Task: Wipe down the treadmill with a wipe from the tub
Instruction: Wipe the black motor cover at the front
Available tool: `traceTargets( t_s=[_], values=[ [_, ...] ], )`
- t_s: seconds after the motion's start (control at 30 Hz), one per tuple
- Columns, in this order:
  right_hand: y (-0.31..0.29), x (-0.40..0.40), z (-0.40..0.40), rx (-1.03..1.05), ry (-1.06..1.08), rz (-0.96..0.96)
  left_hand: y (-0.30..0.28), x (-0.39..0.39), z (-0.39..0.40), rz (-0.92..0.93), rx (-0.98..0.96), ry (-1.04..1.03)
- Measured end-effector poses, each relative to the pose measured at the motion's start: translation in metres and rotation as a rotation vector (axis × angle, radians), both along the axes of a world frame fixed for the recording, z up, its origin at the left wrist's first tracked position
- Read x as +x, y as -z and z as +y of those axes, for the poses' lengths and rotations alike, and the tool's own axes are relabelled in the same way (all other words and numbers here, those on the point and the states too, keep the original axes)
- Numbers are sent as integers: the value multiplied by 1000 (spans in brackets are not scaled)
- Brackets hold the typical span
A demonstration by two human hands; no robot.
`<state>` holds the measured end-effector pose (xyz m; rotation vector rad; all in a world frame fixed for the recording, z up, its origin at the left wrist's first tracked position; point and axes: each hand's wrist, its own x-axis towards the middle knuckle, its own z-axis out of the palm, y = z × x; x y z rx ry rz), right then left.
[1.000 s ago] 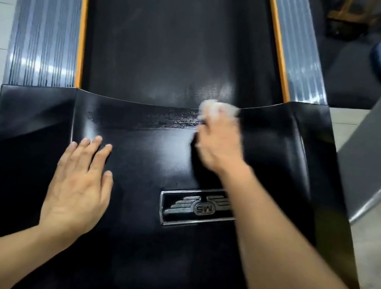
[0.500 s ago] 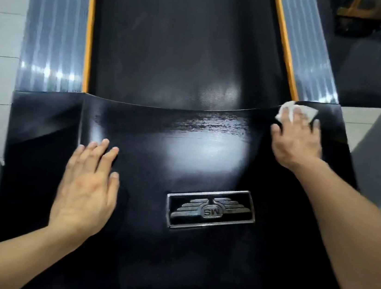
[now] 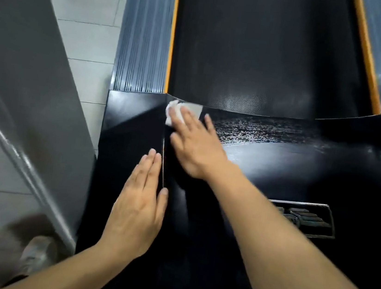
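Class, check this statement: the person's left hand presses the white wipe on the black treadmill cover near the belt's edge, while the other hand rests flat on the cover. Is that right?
Not quite. In the head view the right hand presses the white wipe on the black treadmill cover near the belt's edge; the left hand rests flat on the cover.

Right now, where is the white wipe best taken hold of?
Pinch the wipe at its bunched far-left corner, coming from above on the left. That part sticks out past the right hand, whose flat fingers cover the rest against the black motor cover.
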<state>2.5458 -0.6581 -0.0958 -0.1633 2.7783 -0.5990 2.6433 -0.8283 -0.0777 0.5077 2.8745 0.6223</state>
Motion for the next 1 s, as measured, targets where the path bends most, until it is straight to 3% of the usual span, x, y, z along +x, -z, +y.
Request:
traceTargets(
  t_s=[0.13,0.3,0.43,0.5,0.53,0.6,0.63,0.7,0.8,0.9,0.93,1.0],
  values=[
    [7,-29,2,53,112,-60,1,-2,-1,2,-70,39],
    [-22,97,-15,7,45,-6,-4,-3,-3,-20,-53,43],
    [-27,147,40,135,32,1,-8,-4,2,-19,-80,24],
    [-18,126,91,304,178,49,-6,0,6,-20,-128,15],
    [-14,113,119,383,351,42,-5,3,8,-11,-159,16],
    [-9,95,163,426,721,-37,-3,5,11,28,-201,17],
    [-9,88,166,398,799,-50,-1,6,12,41,-206,14],
    [-13,75,132,254,712,38,3,6,14,48,-200,-1],
    [-22,73,37,-77,231,148,7,7,10,71,-193,4],
    [-23,87,-2,-115,-115,152,9,4,6,67,-221,52],
    [-22,88,11,-111,-151,147,8,4,5,64,-227,60],
    [-23,90,56,-59,-12,82,6,3,6,58,-222,60]
  ],
)
